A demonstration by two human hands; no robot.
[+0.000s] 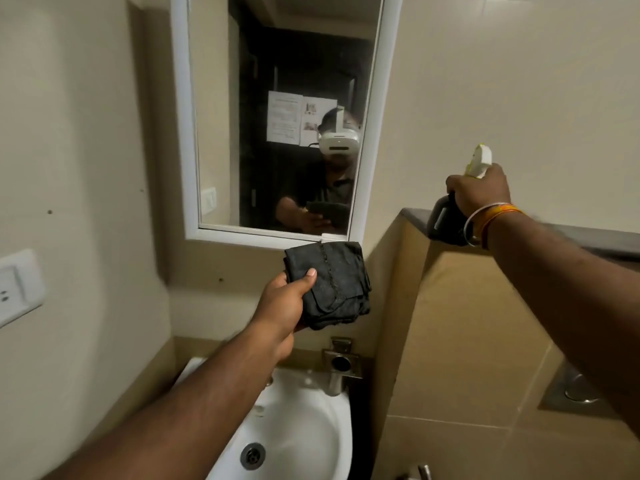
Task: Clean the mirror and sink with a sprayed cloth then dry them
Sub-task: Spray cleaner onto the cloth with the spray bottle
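Hands apart at a bathroom mirror [277, 98]: left hand [282, 306] grips a folded dark cloth [332, 285] above the sink [298, 431]; right hand [479, 192] clasps a spray bottle [448, 216] at the ledge [571, 237]. Set near the edge, the bottle could topple; an unsprayed cloth would likely smear the glass.

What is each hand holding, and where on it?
Left hand holds a folded dark cloth by its left edge, thumb on top. Right hand grips a spray bottle around the neck.
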